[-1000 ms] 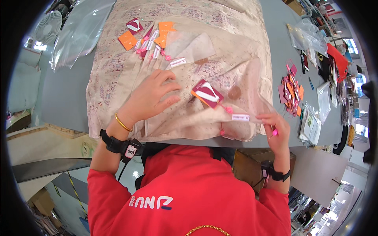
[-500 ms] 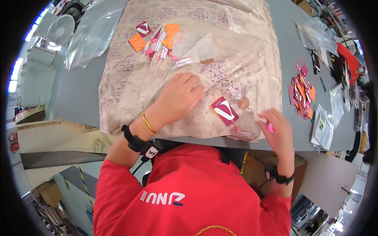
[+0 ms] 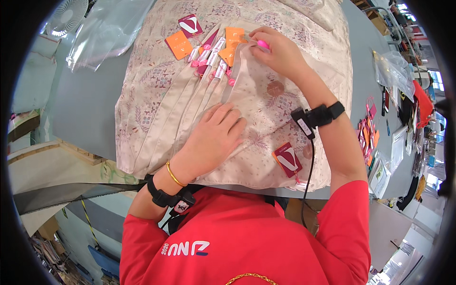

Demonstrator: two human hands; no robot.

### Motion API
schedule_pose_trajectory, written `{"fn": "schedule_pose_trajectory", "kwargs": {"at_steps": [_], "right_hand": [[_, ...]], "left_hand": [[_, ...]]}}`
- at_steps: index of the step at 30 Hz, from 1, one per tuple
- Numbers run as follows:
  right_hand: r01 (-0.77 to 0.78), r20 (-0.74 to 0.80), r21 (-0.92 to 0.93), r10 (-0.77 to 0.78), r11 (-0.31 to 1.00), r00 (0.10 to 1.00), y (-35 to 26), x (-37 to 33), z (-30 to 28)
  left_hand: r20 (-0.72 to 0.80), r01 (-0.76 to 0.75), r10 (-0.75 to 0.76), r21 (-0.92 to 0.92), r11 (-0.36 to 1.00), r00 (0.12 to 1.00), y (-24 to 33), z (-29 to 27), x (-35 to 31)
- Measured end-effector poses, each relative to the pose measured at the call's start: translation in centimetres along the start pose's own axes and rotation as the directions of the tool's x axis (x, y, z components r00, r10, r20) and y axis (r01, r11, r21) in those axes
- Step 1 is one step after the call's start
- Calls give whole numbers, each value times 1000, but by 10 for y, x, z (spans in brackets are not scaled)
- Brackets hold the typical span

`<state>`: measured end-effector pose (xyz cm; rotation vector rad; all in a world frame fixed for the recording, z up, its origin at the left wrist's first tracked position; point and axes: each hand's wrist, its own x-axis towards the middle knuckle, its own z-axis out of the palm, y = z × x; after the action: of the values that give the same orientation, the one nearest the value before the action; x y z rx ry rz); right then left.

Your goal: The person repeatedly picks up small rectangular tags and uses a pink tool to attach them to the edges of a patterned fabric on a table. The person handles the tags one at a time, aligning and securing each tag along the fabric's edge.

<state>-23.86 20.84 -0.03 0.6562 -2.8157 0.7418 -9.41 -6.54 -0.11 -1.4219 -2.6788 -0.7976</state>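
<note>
Patterned beige garments (image 3: 156, 95) lie in an overlapping stack on the table. My left hand (image 3: 213, 140) rests palm down on the cloth, fingers slightly bent and apart, holding nothing visible. Farther up, my right hand (image 3: 280, 52) is closed with a small bright pink object (image 3: 262, 44) in its fingers; its exact kind is unclear. Those fingertips are at the upper edge of the top garment, beside an orange hang tag (image 3: 233, 35). Several white labels (image 3: 216, 51) with pink cords lie along the folded edges. A maroon and white hang tag (image 3: 287, 160) lies near the front hem.
Clear plastic bags (image 3: 107, 31) lie at the table's far left. On the right are a heap of maroon and orange tags (image 3: 366, 135), another plastic bag (image 3: 394, 73) and a red cloth (image 3: 422, 102). A white fan (image 3: 68, 16) stands at upper left.
My right hand has moved from the garment's right front corner up and left to the far tags, carrying the pink object. My left hand stays on the cloth. The view has shifted slightly.
</note>
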Motion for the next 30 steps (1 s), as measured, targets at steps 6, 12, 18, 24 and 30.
{"fn": "schedule_pose_trajectory", "kwargs": {"at_steps": [6,12,18,24,30], "right_hand": [[-158,107,-7,157,987,982,-9,12,1],[-163,-54,297,187,941,981,-41,-40,-53],[-268,-74,298,302,916,950,-84,-188,-150],[-360,2,192,366,913,931,-109,-340,-156],[-545,199,79,522,835,829,-129,-378,-138]], "left_hand": [[12,-4,5,-133,991,1000,-9,-3,-4],[-204,83,-117,-167,982,972,-12,-7,0],[-172,-27,-14,-235,972,985,10,-16,8],[46,-251,283,-342,906,958,52,-5,-4],[39,-275,296,-273,922,954,49,2,-12]]}}
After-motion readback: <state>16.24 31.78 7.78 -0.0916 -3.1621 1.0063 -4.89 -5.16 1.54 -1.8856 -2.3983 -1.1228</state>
